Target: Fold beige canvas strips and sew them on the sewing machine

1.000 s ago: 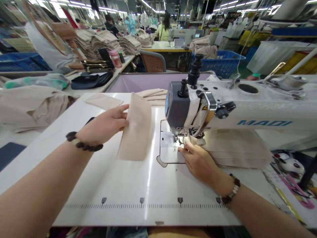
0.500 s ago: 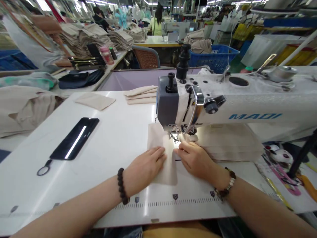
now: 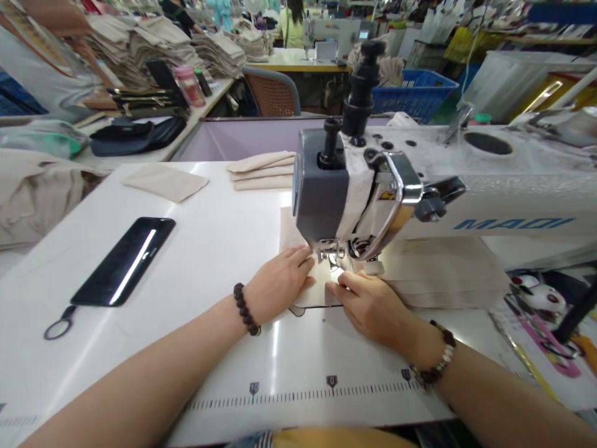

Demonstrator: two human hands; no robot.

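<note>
Machine head [image 3: 321, 186] is blocking most of the needle area from view; stitching there is not showing. Left hand [image 3: 280, 283] and right hand [image 3: 368, 305] are covering much of the beige cloth panel [image 3: 291, 230], so its outline is only partly showing. Right frame edge is cutting off the machine arm [image 3: 513, 180]. Far co-worker [image 3: 293, 31]: top edge is cropping the head. Far-left person [image 3: 41, 81]: frame edges are cutting off most of the body. Pink-and-white items [image 3: 541, 298] at near right are showing too blurred to identify.
</note>
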